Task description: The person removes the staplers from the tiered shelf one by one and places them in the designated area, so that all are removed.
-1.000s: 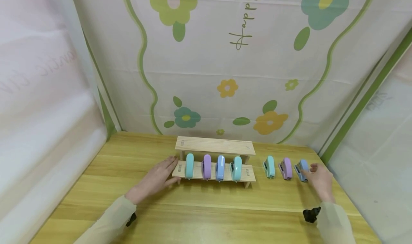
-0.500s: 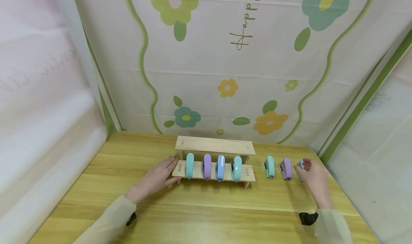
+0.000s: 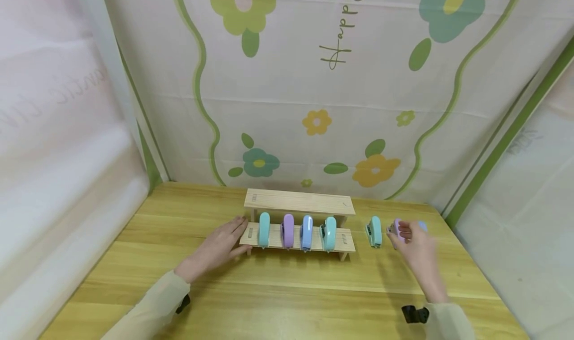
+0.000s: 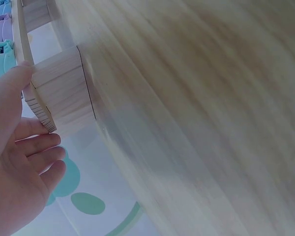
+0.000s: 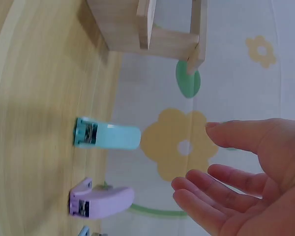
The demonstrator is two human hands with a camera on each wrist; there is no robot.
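Standing near right hand [image 3: 418,248], purple stapler [image 5: 105,202]

- Rack [image 3: 299,202]: pale wood, matt and fine-grained, its cut end finely striped.
- Blue stapler [image 3: 307,230] on the rack: smooth, glossy plastic with a bright highlight.
- Loose turquoise stapler [image 5: 119,136]: smooth plastic body, dark metal-looking parts at its mouth.
- Loose purple stapler [image 5: 108,202]: smooth plastic with a softer sheen.
- Counter [image 3: 269,305]: smooth wood grain, slightly shiny.
- Wall sheet [image 3: 269,90]: smooth, lightly creased; cloth or plastic, hard to tell.
- Sleeve [image 3: 150,300]: matt cloth.
- Wrist camera [image 3: 409,313]: dark, plastic-looking.
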